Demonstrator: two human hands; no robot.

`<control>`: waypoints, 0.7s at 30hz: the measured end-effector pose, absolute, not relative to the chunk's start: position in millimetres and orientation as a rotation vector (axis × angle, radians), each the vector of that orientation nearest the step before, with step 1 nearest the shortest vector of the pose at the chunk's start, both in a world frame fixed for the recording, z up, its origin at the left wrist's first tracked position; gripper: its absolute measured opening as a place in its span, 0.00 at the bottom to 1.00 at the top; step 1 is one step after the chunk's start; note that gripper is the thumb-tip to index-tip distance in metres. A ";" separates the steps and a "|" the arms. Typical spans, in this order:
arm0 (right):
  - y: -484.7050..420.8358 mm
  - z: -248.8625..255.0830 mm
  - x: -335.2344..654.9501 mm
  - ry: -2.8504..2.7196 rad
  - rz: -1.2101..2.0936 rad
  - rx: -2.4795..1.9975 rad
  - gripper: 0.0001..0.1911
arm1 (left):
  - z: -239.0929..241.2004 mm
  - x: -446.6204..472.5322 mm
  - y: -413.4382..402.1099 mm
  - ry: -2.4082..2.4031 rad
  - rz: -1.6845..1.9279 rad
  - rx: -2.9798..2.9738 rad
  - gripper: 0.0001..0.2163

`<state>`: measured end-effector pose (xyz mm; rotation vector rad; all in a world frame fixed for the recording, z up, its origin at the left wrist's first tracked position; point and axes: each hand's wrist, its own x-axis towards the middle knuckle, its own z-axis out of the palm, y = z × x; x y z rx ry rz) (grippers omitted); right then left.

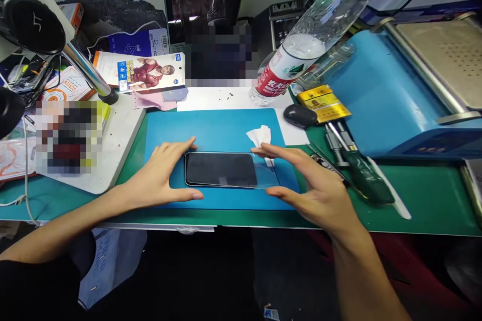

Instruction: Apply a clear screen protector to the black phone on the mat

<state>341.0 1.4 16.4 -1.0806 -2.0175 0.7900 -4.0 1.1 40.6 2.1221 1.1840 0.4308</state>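
A smartphone [221, 169] with a dark screen lies flat on a blue mat [226, 198]. A clear sheet [266, 173] shows just past its right end; how far it reaches over the screen is hard to see. My left hand [160, 175] is around the phone's left end, thumb on the near side and fingers on the far side, spread apart. At the clear sheet, my right hand [314, 183] has thumb and fingers wide apart, close to the sheet's two long edges; I cannot tell whether they touch it. Behind the sheet lies a crumpled white tissue [259, 135].
A water bottle [274, 72] stands at the back right, near a black mouse-shaped case [300, 116] and a yellow box [324, 103]. Green-handled tool [367, 175] and a blue machine [376, 105] sit right. A white lamp base [113, 155] and packages [154, 71] stand left.
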 end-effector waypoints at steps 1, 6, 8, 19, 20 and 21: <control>2.1 14.3 342.2 -2.029 0.803 -1.072 0.35 | 41.2 -2.4 1.4 1.196 0.397 2.133 0.48; 4.7 5.3 345.6 -2.045 0.867 -1.075 0.34 | 41.2 2.5 1.9 1.236 0.327 2.220 0.43; 5.8 2.8 345.7 -2.043 0.888 -1.080 0.34 | 39.3 2.5 1.8 1.243 0.313 2.258 0.41; 7.8 2.9 346.4 -2.039 0.972 -1.168 0.40 | 36.3 2.4 5.1 1.285 0.304 2.331 0.36; 7.8 3.8 345.9 -2.041 0.977 -1.178 0.41 | 36.0 2.6 5.2 1.293 0.301 2.326 0.36; 7.8 4.6 345.4 -2.041 0.982 -1.190 0.41 | 35.6 2.8 5.3 1.302 0.298 2.324 0.36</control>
